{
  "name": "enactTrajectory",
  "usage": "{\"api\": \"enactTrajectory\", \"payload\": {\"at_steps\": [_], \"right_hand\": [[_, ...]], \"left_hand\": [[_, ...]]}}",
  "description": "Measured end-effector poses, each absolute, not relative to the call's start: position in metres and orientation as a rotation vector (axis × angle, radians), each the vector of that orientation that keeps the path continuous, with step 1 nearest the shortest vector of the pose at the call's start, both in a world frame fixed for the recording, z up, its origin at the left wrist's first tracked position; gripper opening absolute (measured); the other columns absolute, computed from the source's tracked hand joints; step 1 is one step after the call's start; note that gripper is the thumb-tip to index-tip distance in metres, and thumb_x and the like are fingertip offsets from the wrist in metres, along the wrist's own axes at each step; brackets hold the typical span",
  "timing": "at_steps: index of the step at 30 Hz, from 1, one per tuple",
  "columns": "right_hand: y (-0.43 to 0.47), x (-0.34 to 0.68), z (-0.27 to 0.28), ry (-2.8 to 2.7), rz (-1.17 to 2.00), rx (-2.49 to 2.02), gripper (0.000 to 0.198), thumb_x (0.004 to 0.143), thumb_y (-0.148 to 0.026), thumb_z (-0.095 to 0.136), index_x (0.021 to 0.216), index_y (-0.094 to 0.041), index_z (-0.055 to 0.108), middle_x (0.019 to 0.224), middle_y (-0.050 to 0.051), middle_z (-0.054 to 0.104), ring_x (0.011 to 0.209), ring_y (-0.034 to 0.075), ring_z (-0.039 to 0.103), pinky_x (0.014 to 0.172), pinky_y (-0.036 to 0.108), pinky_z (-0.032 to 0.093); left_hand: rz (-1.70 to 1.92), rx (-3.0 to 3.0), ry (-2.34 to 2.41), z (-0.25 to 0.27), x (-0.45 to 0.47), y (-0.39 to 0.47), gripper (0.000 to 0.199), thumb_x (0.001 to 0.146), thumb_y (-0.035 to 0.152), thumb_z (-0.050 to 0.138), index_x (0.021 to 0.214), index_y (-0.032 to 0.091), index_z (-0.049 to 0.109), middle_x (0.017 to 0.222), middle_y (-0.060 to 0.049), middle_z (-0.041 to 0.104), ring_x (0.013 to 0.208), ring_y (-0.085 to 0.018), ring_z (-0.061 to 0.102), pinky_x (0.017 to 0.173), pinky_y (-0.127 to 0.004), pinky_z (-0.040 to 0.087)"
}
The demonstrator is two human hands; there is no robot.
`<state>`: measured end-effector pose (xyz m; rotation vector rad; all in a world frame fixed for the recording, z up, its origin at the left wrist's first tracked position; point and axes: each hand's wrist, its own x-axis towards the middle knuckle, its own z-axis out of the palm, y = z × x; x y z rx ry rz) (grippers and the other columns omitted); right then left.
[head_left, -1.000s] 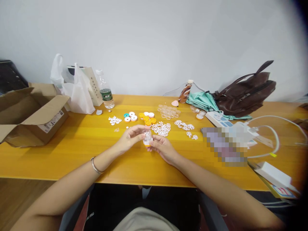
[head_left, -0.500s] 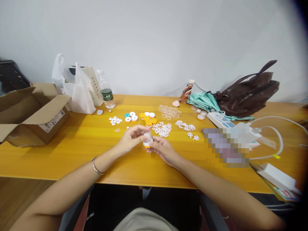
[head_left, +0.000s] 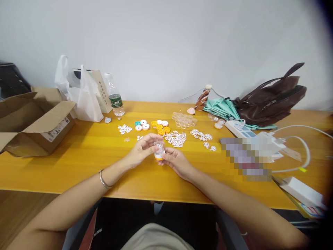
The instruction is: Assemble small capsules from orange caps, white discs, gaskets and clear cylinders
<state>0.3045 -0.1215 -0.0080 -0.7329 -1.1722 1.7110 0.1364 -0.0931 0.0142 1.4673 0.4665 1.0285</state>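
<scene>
In the head view, we've got one clear-topped piece with an orange rim, around the middle of the frame, above the tabletop. Our left hand pinches its clear upper part and our right hand grips the lower end, so both are closed on it. Can't tell from here if the top is fully seated.

Progress-wise, we'd guess early days: one similar-looking unit lies right of centre, while plenty of loose parts are left. That's white cutout pieces and clear rings just right of centre, yellow-centred rounds near the middle, and little white bits left of centre.

Versus half a second ago, barely anything: same grip, but the brown bag sits slightly higher and further right, so probably our head shifted.
</scene>
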Motion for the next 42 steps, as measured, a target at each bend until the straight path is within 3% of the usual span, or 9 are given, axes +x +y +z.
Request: {"api": "enactTrajectory", "payload": {"at_steps": [5,10,15,19,22,27,32,39,42], "right_hand": [[-0.1219,0.3048,-0.0077,-1.186,1.703,-0.713,0.026,0.068,-0.034,0.072,0.089,-0.018,0.067,0.078,0.001,0.067,0.064,0.01,0.059,0.064,0.023,0.046],[-0.1226,0.3052,-0.0074,-1.191,1.707,-0.703,0.023,0.068,-0.032,0.072,0.086,-0.018,0.067,0.077,0.0,0.066,0.062,0.008,0.059,0.062,0.022,0.045],[-0.1232,0.3049,-0.0056,-1.161,1.699,-0.718,0.026,0.068,-0.033,0.072,0.088,-0.018,0.067,0.077,0.0,0.066,0.062,0.008,0.059,0.063,0.022,0.045],[-0.1232,0.3043,-0.0047,-1.157,1.707,-0.725,0.025,0.068,-0.033,0.072,0.087,-0.017,0.067,0.076,0.0,0.066,0.061,0.008,0.059,0.062,0.022,0.045],[-0.1232,0.3041,-0.0048,-1.143,1.705,-0.717,0.024,0.069,-0.034,0.072,0.085,-0.016,0.067,0.071,0.001,0.066,0.061,0.009,0.06,0.062,0.022,0.046],[-0.1232,0.304,-0.0053,-1.143,1.723,-0.678,0.026,0.069,-0.034,0.072,0.086,-0.016,0.067,0.073,0.001,0.067,0.061,0.008,0.06,0.062,0.022,0.047],[-0.1228,0.3038,-0.0048,-1.144,1.718,-0.666,0.023,0.07,-0.033,0.071,0.084,-0.016,0.067,0.072,0.0,0.066,0.062,0.008,0.06,0.063,0.021,0.047],[-0.1222,0.3043,-0.0066,-1.134,1.713,-0.688,0.025,0.069,-0.034,0.072,0.086,-0.016,0.067,0.071,0.001,0.067,0.061,0.008,0.061,0.063,0.021,0.047],[-0.1226,0.3043,-0.007,-1.13,1.714,-0.695,0.027,0.068,-0.033,0.073,0.089,-0.017,0.067,0.076,0.001,0.067,0.062,0.008,0.061,0.063,0.021,0.047]], "left_hand": [[0.968,1.487,0.421,0.019,0.1333,-0.0942,0.031,0.082,0.035,0.058,0.11,0.02,0.057,0.121,-0.01,0.055,0.112,-0.022,0.052,0.09,-0.033,0.044],[1.037,1.551,0.497,0.0163,0.1336,-0.093,0.03,0.077,0.031,0.065,0.105,0.02,0.058,0.101,-0.007,0.061,0.093,-0.017,0.058,0.079,-0.027,0.047],[0.944,1.567,0.462,0.0192,0.1339,-0.0952,0.042,0.083,0.037,0.057,0.122,0.022,0.051,0.126,-0.011,0.051,0.104,-0.022,0.055,0.085,-0.032,0.047],[0.983,1.551,0.472,0.0181,0.135,-0.0948,0.047,0.081,0.035,0.06,0.125,0.024,0.048,0.109,-0.009,0.059,0.093,-0.019,0.058,0.08,-0.031,0.047],[0.921,1.478,0.407,0.016,0.1357,-0.0941,0.049,0.086,0.04,0.051,0.132,0.026,0.04,0.114,-0.011,0.056,0.1,-0.022,0.055,0.083,-0.035,0.046],[1.044,1.512,0.433,0.0146,0.1371,-0.0943,0.054,0.079,0.033,0.063,0.129,0.024,0.043,0.106,-0.008,0.056,0.089,-0.016,0.054,0.077,-0.027,0.044],[1.004,1.451,0.413,0.0155,0.1371,-0.095,0.048,0.084,0.036,0.055,0.129,0.024,0.043,0.116,-0.01,0.053,0.1,-0.019,0.051,0.084,-0.031,0.042],[0.99,1.399,0.404,0.0141,0.1389,-0.095,0.049,0.084,0.035,0.055,0.13,0.023,0.041,0.11,-0.009,0.057,0.098,-0.019,0.053,0.082,-0.031,0.042],[1.087,1.451,0.445,0.0132,0.1388,-0.094,0.048,0.078,0.03,0.065,0.122,0.022,0.047,0.101,-0.006,0.056,0.088,-0.014,0.054,0.075,-0.025,0.043]]}}
